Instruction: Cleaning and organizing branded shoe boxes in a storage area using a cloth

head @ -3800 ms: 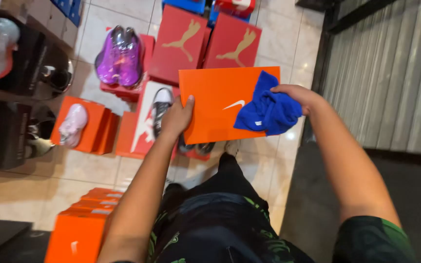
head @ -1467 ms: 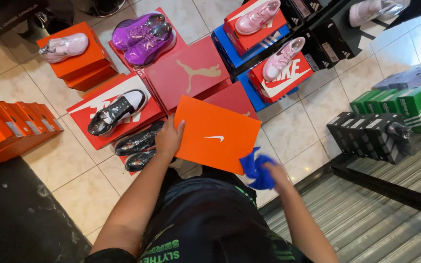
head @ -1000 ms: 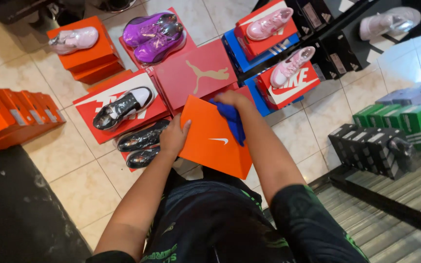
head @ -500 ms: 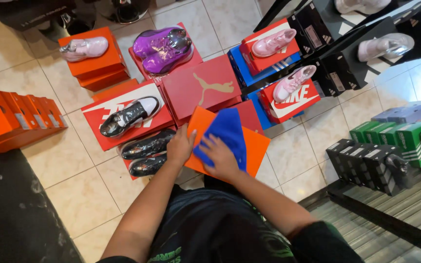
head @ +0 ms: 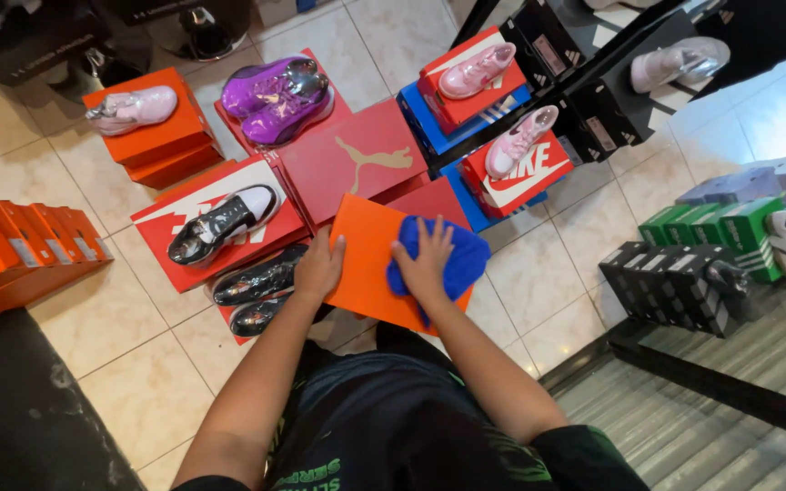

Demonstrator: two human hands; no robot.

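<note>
Orange box (head: 366, 264): flat, held level in front of the person's body, above the tiled floor (head: 129, 355) and overlapping the red boxes behind it.

Left hand (head: 318, 268): grasping the box's left edge, fingers on top; grip clenched on the box.

Right hand (head: 425, 264): fingers spread flat, pressing a blue cloth (head: 461, 259) onto the box's right half; grip released, palm down on the cloth.

Surroundings, on the floor: black shoes (head: 261, 286) just beside the left hand; black-and-white shoe (head: 220, 218) on a red-and-white box; large red box (head: 352, 164) just beyond the orange one; purple shoes (head: 275, 91) behind it; pink shoe (head: 520, 141) on a red box to the right; green boxes (head: 725, 227) far right; row of orange boxes (head: 20, 250) far left.
</note>
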